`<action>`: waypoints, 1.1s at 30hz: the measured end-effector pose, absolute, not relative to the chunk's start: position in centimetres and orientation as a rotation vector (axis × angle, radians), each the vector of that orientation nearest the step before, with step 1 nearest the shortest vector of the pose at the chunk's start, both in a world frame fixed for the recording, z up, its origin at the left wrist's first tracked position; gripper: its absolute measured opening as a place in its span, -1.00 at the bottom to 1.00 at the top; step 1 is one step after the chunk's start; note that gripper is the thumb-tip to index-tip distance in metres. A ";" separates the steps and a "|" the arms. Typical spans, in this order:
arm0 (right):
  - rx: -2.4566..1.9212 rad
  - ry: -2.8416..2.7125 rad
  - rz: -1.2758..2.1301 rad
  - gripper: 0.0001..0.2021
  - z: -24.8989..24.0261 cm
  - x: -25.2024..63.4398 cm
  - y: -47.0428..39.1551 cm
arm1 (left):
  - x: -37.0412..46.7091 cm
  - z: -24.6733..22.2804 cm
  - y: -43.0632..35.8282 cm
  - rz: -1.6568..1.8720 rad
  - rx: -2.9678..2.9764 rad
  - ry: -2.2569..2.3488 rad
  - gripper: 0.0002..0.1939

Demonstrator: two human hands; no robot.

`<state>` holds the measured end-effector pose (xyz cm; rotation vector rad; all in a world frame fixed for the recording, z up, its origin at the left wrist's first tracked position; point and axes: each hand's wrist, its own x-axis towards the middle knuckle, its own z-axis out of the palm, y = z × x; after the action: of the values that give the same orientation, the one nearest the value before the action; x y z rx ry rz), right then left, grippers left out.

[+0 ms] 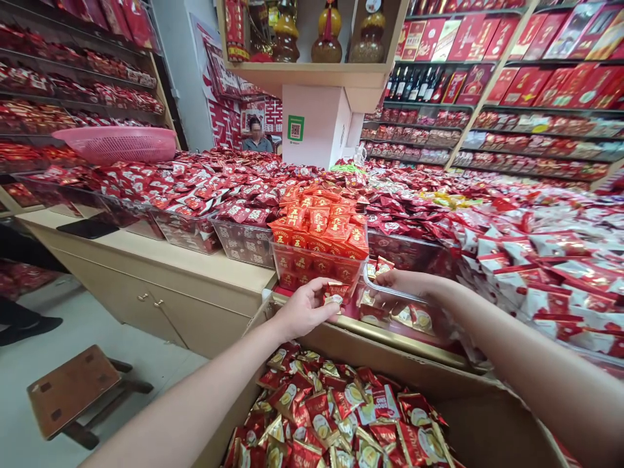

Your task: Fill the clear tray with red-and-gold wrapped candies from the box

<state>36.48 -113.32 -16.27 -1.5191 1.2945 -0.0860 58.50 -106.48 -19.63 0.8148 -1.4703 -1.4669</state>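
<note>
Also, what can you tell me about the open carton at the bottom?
The carton looks like plain brown cardboard, open-topped, its near side cut off by the frame. Loose red-and-gold packets heap inside, leaving some inner wall bare at the right. Its far rim runs beside the counter's gold-coloured trim; I can't tell whether they touch. The left forearm crosses its left side in view.

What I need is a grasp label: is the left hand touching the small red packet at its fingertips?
Touching. The head view shows the left hand pinching the small red packet between thumb and fingers.
</note>
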 end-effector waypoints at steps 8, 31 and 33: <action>-1.600 1.359 -0.100 -0.87 -16.2 36.5 -113.8 | 57.6 -17.5 -105.3 -1.454 0.816 -1.490 -0.63; -1.774 1.340 -1.196 -0.74 -15.1 34.4 -113.9 | 50.8 -9.3 -106.1 -0.034 0.922 -2.200 -0.78; -1.973 1.442 -0.917 -0.76 -15.5 34.5 -114.1 | 52.6 -10.0 -103.9 -0.082 0.811 -2.207 -0.81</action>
<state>34.49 -114.09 -15.49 -1.9734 1.4415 -0.9170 52.56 -103.95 -10.01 0.8111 -2.2070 -0.0818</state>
